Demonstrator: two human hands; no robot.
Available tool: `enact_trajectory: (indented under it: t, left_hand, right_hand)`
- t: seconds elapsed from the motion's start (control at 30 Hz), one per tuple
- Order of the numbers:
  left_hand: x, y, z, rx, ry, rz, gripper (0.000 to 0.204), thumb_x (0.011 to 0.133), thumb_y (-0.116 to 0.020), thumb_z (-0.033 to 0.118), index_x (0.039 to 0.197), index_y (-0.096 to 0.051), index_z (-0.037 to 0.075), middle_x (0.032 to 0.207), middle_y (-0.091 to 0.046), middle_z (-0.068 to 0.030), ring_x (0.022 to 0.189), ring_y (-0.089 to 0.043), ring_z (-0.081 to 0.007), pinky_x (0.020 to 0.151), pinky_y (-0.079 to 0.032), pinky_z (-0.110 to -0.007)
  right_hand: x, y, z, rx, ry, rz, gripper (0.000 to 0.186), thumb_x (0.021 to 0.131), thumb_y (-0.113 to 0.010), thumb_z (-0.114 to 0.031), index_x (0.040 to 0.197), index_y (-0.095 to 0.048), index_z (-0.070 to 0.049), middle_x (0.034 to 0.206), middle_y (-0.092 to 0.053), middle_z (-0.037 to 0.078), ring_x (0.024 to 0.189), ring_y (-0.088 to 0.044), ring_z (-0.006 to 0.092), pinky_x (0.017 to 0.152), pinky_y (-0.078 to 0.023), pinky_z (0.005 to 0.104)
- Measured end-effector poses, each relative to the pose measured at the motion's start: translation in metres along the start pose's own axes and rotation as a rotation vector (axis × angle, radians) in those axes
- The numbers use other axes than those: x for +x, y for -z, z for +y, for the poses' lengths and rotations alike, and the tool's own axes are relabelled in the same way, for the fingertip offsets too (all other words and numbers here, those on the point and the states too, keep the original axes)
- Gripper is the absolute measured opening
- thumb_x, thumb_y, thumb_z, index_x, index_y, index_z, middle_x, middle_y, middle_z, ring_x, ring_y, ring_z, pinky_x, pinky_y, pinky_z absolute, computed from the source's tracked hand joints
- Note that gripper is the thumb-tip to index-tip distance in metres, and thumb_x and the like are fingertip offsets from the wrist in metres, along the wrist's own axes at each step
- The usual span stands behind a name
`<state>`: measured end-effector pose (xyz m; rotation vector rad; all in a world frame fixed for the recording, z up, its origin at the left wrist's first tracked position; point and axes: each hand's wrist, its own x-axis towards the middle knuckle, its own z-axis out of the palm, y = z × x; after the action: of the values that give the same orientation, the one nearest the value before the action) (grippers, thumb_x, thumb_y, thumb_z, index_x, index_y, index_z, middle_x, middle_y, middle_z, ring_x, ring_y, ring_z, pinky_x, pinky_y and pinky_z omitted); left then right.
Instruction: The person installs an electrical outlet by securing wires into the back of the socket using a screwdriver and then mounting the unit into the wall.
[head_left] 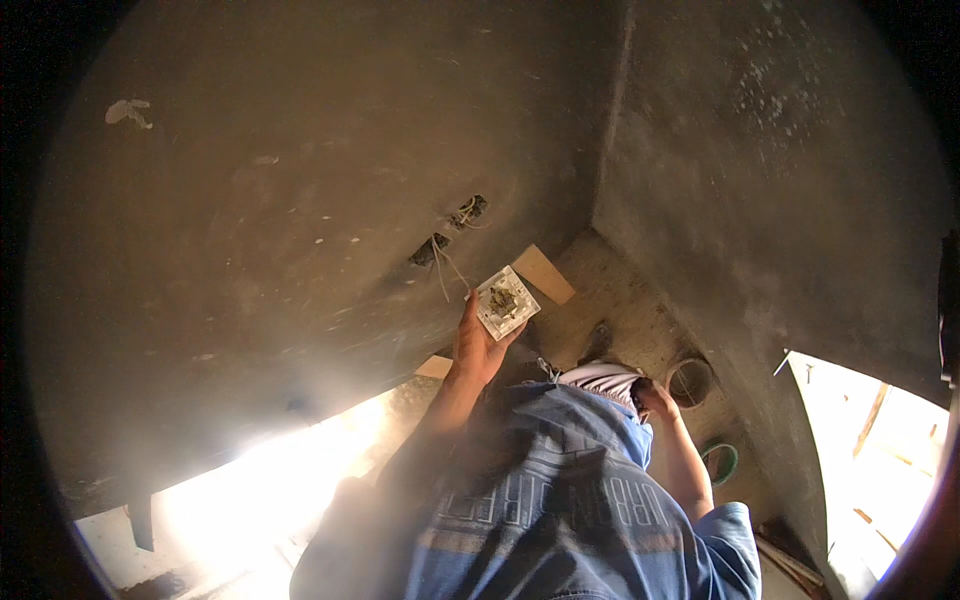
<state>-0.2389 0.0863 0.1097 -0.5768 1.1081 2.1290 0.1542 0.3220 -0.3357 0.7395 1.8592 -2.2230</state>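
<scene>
My left hand [482,345] grips a white square wall socket or switch plate [505,303] by its edge, its back turned up with metal terminals showing. Just beyond it, two rough recesses are cut in the grey wall. Pale wires [440,268] hang out of the nearer recess [430,250] and reach down toward the plate; whether they join it I cannot tell. Further up, the second recess [467,212] holds more bunched wires. Down at my right hip, my right hand [655,398] lies against the light-coloured trousers [603,379], its fingers hidden, perhaps in a pocket.
A flat brown cardboard piece [543,275] is near the wall corner. On the floor to my right are a round hoop-like thing [690,383] and a green ring-shaped roll [722,463]. Strong light enters through openings at lower left and right.
</scene>
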Motion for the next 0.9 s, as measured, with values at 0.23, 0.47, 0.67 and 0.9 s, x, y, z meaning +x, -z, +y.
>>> enact_trajectory:
  t: [0.23, 0.47, 0.67, 0.9]
  left_hand:
    - [0.04, 0.012, -0.001, 0.077, 0.015, 0.108, 0.045, 0.101, -0.042, 0.044, 0.132, -0.048, 0.011, 0.127, -0.058, -0.0089, 0.112, -0.06, -0.0263, 0.092, -0.048, -0.044]
    - [0.051, 0.039, -0.01, 0.031, 0.092, 0.004, 0.043, 0.101, -0.042, 0.04, 0.127, -0.051, 0.006, 0.122, -0.06, -0.0116, 0.112, -0.06, -0.029, 0.097, -0.049, -0.047]
    - [0.075, 0.059, -0.018, -0.073, 0.099, -0.089, 0.045, 0.101, -0.042, 0.039, 0.126, -0.051, 0.003, 0.12, -0.061, -0.0141, 0.111, -0.061, -0.0307, 0.099, -0.05, -0.048]
    - [0.079, 0.061, -0.013, -0.066, 0.081, -0.132, 0.045, 0.1, -0.045, 0.04, 0.125, -0.052, 0.005, 0.12, -0.061, -0.0127, 0.108, -0.062, -0.0301, 0.093, -0.053, -0.044]
  right_hand:
    - [0.087, -0.069, -0.384, -0.664, 0.341, 0.305, 0.029, 0.09, -0.06, -0.013, 0.116, -0.063, -0.001, 0.11, -0.065, 0.025, 0.102, -0.062, 0.044, 0.084, -0.05, 0.044]
    - [0.144, -0.211, -0.561, -0.759, 0.963, 0.32, 0.022, 0.082, -0.071, -0.011, 0.101, -0.069, -0.001, 0.104, -0.065, 0.02, 0.092, -0.062, 0.0396, 0.083, -0.05, 0.0461]
    - [0.189, -0.229, -0.524, -0.717, 0.896, 0.363, 0.017, 0.081, -0.07, -0.01, 0.095, -0.068, 0.001, 0.101, -0.064, 0.02, 0.095, -0.06, 0.0395, 0.083, -0.048, 0.0459]
    - [0.21, -0.2, -0.547, -0.805, 1.028, 0.513, 0.016, 0.08, -0.072, -0.009, 0.095, -0.07, -0.003, 0.098, -0.063, 0.017, 0.093, -0.06, 0.0373, 0.084, -0.049, 0.0438]
